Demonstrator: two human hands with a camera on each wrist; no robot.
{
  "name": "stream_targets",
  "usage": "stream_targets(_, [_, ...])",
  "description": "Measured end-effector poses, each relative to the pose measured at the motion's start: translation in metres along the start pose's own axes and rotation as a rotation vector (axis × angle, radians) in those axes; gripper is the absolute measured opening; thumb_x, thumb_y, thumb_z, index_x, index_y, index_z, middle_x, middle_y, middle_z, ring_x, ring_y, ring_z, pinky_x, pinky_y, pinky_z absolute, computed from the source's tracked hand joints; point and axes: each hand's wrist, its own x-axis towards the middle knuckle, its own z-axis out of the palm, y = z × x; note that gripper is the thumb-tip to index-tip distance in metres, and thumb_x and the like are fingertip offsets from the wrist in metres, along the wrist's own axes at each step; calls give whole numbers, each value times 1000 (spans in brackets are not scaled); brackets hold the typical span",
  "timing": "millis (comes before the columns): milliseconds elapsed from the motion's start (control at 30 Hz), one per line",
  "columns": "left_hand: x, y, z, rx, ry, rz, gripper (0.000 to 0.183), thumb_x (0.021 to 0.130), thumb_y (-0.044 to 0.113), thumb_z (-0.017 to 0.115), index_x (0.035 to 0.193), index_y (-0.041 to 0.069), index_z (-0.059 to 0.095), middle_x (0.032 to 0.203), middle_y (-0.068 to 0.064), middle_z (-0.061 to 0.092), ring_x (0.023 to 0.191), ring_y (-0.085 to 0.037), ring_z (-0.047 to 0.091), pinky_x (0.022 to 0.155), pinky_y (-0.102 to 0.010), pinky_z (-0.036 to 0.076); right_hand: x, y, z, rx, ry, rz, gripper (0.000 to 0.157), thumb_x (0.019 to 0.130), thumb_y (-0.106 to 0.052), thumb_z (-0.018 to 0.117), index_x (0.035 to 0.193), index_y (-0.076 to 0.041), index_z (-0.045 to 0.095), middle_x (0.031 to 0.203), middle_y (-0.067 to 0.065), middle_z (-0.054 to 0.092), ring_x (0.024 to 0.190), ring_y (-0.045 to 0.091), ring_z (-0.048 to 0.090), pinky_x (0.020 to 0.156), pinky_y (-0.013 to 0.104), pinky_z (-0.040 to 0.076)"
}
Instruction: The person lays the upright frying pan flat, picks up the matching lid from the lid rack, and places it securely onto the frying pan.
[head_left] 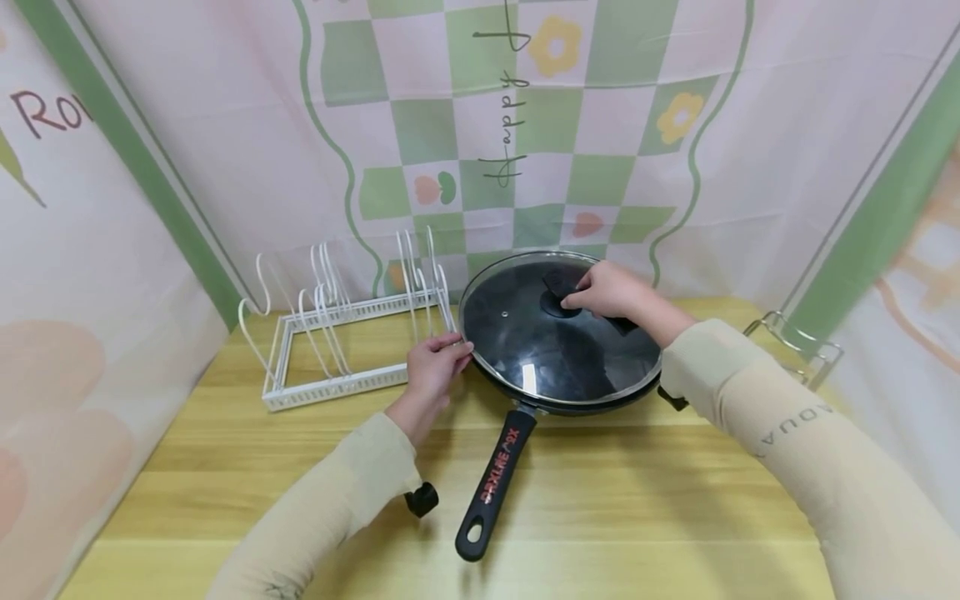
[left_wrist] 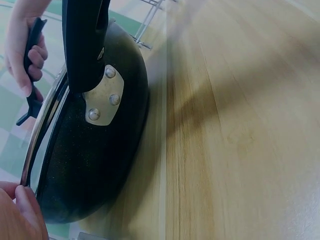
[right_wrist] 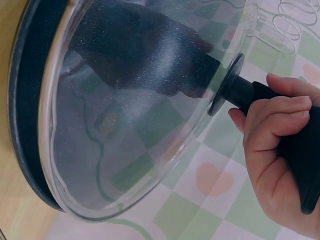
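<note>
A black frying pan sits on the wooden table, its long handle angled toward the near edge. Over it lies a glass lid with a metal rim and a black handle. In the right wrist view, a gap shows between the lid's rim and the pan. My right hand grips the lid's handle, fingers curled round it in the right wrist view. At the lid's left edge, my left hand pinches the rim between thumb and finger; the left wrist view shows only part of that hand.
Just left of the pan stands a white wire rack with upright loops, close to my left hand. A smaller metal wire rack is at the back right, partly hidden by my right sleeve. A patterned cloth hangs behind the table.
</note>
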Motion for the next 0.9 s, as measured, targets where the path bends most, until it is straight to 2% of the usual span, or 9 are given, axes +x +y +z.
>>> stream_targets(233, [1,-1,0,-3,-1,3,31,85,-17,68,116,-18,64,136,-24,56,71,-7,66,71,-18,57,-1,1,2,-9,-7,6,33,99,-29,66,95,3,75,52,-1,52,48,12,47,55,30,40])
stream_targets(467, [1,-2,0,-23,-2,2,32,85,-18,67,116,-18,64,139,-25,54,79,-11,68,77,-22,58,0,2,1,-9,-12,12,34,99,-30,65,94,2,74,52,-1,51,46,12,44,54,30,38])
stream_targets(900, [1,-7,3,-8,13,15,30,85,-17,67,114,-18,65,132,-25,58,74,-9,66,75,-21,57,3,6,3,-17,-9,41,34,99,-33,66,96,0,76,53,0,53,47,13,45,55,31,39])
